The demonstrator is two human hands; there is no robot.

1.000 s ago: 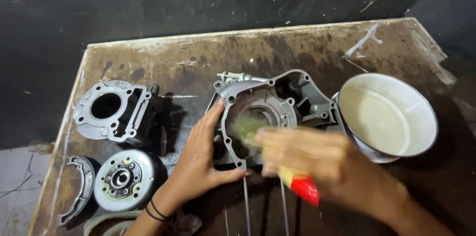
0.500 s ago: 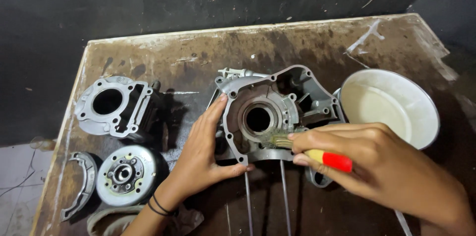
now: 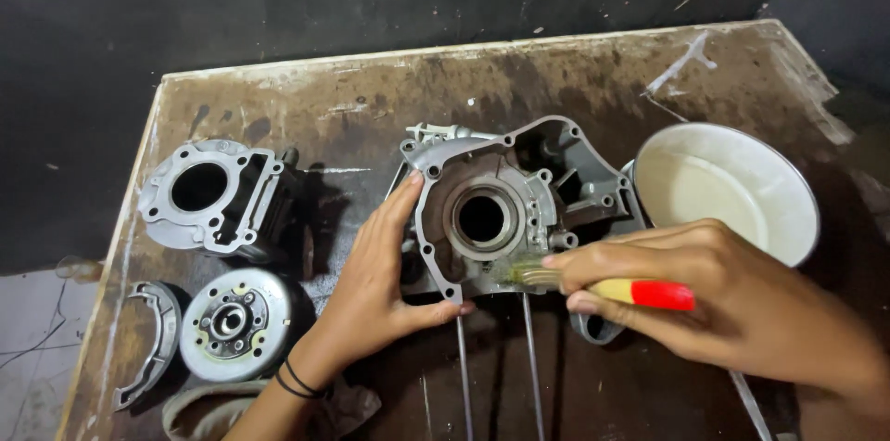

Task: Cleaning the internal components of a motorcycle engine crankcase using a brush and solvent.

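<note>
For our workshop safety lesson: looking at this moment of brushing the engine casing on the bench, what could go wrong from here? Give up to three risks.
1. The engine casing is steadied only by the left hand; a firm brush stroke could tip or slide it.
2. The right hand works the brush close to the white bowl, so an elbow or wrist might knock it.
3. The left fingers lie along the casing's bolt-holed rim, whose edges may nick them.

Left hand braces crankcase at its 8 o'clock; right hand holds brush, bristles at case's 6. Bowl at 3, cylinder at 9, on counter.
</note>
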